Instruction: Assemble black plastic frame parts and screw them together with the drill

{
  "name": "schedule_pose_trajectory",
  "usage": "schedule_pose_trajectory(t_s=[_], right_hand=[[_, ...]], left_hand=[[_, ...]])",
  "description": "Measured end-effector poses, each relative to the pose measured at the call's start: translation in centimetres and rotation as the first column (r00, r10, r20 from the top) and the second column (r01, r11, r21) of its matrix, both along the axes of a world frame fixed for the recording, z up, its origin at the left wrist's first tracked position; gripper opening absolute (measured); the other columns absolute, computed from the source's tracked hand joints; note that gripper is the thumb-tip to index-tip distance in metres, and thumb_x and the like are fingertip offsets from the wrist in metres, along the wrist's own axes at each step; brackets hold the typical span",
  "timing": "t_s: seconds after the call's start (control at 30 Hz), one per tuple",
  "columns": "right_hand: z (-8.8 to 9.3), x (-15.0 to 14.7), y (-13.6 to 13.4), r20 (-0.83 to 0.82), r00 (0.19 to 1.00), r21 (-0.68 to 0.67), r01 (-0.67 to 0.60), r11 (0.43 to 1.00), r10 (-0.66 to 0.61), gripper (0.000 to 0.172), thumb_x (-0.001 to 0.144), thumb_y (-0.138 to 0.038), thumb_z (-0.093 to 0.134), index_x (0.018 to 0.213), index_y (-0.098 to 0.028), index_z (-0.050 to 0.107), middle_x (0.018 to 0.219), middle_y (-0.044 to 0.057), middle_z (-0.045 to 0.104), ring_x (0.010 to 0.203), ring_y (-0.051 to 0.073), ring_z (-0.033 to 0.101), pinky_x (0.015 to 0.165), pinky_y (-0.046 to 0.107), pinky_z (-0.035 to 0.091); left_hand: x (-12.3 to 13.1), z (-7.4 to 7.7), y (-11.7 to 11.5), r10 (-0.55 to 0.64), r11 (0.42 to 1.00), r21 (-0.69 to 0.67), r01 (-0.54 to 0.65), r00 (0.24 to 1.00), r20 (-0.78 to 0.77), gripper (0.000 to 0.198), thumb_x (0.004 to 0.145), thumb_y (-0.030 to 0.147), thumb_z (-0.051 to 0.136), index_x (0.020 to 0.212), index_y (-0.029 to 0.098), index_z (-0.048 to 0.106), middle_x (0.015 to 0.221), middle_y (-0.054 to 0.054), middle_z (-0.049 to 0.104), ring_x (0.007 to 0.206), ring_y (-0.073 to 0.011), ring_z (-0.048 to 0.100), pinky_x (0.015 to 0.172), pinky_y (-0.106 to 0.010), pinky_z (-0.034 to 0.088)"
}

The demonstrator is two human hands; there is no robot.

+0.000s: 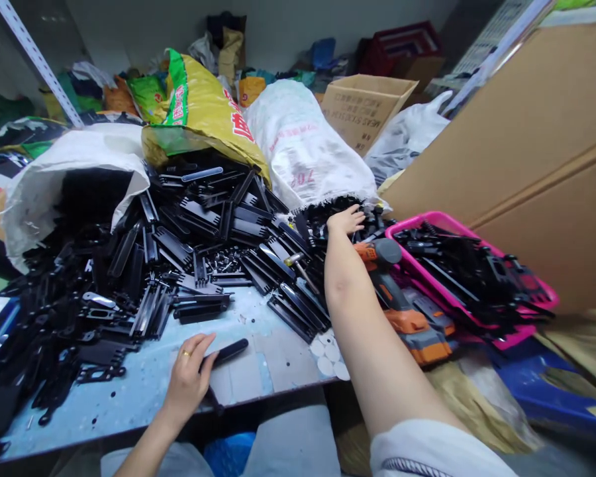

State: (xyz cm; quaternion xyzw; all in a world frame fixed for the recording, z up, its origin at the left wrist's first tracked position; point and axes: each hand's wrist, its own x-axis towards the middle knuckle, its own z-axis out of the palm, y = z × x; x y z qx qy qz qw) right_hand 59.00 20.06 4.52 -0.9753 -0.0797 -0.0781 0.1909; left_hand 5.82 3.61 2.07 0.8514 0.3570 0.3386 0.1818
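My left hand (pixel 191 371), with a ring on one finger, is closed on a slim black plastic handle piece (pixel 232 350) just above the front of the worktable. My right hand (pixel 346 221) reaches far forward to the mouth of a white woven sack (pixel 305 149). Its fingers are spread, over the black parts spilling from that sack, and I see nothing gripped in them. Between my hands lie long black plastic pieces (pixel 298 311) and a small hammer (pixel 300 265). Small screws (pixel 223 260) sit in a heap among the black fork-ended pieces (pixel 198 212).
An orange and grey cordless drill (pixel 402 305) lies right of my right forearm, beside a pink basket (pixel 519 341) of black parts. White round discs (pixel 328 354) are at the table's front edge. Another white sack (pixel 24 199) and a yellow bag (pixel 203 109) spill black parts.
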Motion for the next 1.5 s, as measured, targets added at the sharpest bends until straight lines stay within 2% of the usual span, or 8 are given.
schedule_pose_trajectory(t_s=[0.3, 0.43, 0.67, 0.87, 1.0, 1.13, 1.27, 1.5], right_hand=[[3.1, -4.7, -0.6, -0.077, 0.978, -0.103, -0.203, 0.974, 0.196, 0.038, 0.096, -0.008, 0.022, 0.123, -0.002, 0.048, 0.105, 0.025, 0.058, 0.103, 0.02, 0.058, 0.084, 0.035, 0.042], [7.8, -8.3, -1.7, 0.033, 0.915, -0.147, -0.393, 0.908, 0.402, 0.039, 0.097, -0.009, 0.018, 0.126, -0.005, 0.043, 0.116, 0.023, 0.052, 0.098, 0.014, 0.057, 0.08, 0.029, 0.04], [16.2, -20.4, -10.8, 0.172, 0.428, -0.428, -0.779, 0.459, 0.887, 0.029, 0.09, -0.011, 0.038, 0.115, -0.015, 0.051, 0.116, 0.014, 0.054, 0.098, 0.02, 0.051, 0.077, 0.03, 0.041], [8.6, -35.9, -23.5, -0.218, 0.073, -0.557, -0.828, -0.063, 0.973, 0.033, 0.092, -0.01, 0.031, 0.115, -0.017, 0.053, 0.102, 0.014, 0.058, 0.083, 0.021, 0.057, 0.057, 0.026, 0.041], [2.8, -37.1, -26.2, -0.264, 0.057, -0.467, -0.881, -0.076, 0.963, 0.051, 0.094, -0.023, 0.043, 0.142, -0.018, 0.027, 0.107, 0.012, 0.057, 0.086, 0.02, 0.057, 0.062, 0.026, 0.042], [-0.3, -32.4, -25.9, -0.208, -0.111, -0.447, -0.873, -0.195, 0.972, 0.041, 0.09, -0.044, 0.051, 0.117, -0.012, 0.052, 0.104, 0.013, 0.057, 0.101, 0.026, 0.051, 0.081, 0.034, 0.039], [-1.8, -29.5, -26.0, -0.22, -0.302, -0.421, -0.828, -0.369, 0.928, 0.032, 0.099, -0.039, 0.034, 0.102, -0.016, 0.057, 0.099, 0.01, 0.058, 0.094, 0.02, 0.053, 0.082, 0.032, 0.035], [-1.6, -30.0, -26.2, -0.344, -0.311, -0.269, -0.871, -0.41, 0.886, 0.046, 0.094, -0.056, 0.035, 0.107, -0.016, 0.053, 0.095, 0.007, 0.06, 0.075, 0.015, 0.057, 0.059, 0.024, 0.028]], left_hand=[[-1.6, 1.6, 0.8, 0.147, 0.987, -0.073, -0.14, 0.985, 0.096, 0.018, 0.09, 0.033, 0.053, 0.081, 0.02, 0.063, 0.053, 0.004, 0.053, 0.044, -0.0098, 0.048, 0.049, -0.023, 0.044], [-0.7, 0.5, -0.3, 0.104, 0.994, -0.015, -0.106, 0.99, -0.099, 0.025, 0.087, 0.039, 0.055, 0.095, 0.018, 0.065, 0.076, -0.004, 0.066, 0.071, -0.0178, 0.064, 0.066, -0.029, 0.052], [0.6, -1.5, -1.0, -0.128, 0.978, -0.202, 0.054, 0.918, -0.375, 0.041, 0.087, 0.01, 0.042, 0.124, 0.02, 0.056, 0.141, -0.012, 0.045, 0.117, -0.0256, 0.055, 0.097, -0.041, 0.047], [-1.9, -0.8, -1.0, -0.169, 0.974, -0.209, 0.088, 0.897, -0.408, 0.04, 0.087, 0.013, 0.043, 0.125, 0.021, 0.054, 0.144, -0.012, 0.039, 0.117, -0.0255, 0.054, 0.098, -0.041, 0.045], [-1.3, -0.4, -1.3, -0.189, 0.977, -0.178, 0.119, 0.871, -0.454, 0.038, 0.088, 0.023, 0.05, 0.125, 0.017, 0.051, 0.139, -0.016, 0.043, 0.118, -0.0276, 0.052, 0.099, -0.043, 0.044], [-0.3, -0.2, -1.2, -0.206, 0.975, -0.176, 0.135, 0.846, -0.492, 0.033, 0.088, 0.023, 0.048, 0.12, 0.016, 0.053, 0.135, -0.015, 0.047, 0.118, -0.0273, 0.051, 0.099, -0.043, 0.042], [0.5, 0.1, -1.0, -0.253, 0.964, -0.208, 0.167, 0.817, -0.518, 0.037, 0.088, 0.021, 0.044, 0.124, 0.016, 0.051, 0.132, -0.012, 0.049, 0.119, -0.0263, 0.048, 0.1, -0.041, 0.04], [1.4, 1.1, -0.9, -0.302, 0.949, -0.25, 0.19, 0.772, -0.559, 0.039, 0.088, 0.025, 0.041, 0.125, 0.016, 0.05, 0.127, -0.012, 0.052, 0.116, -0.0269, 0.047, 0.098, -0.041, 0.04]])
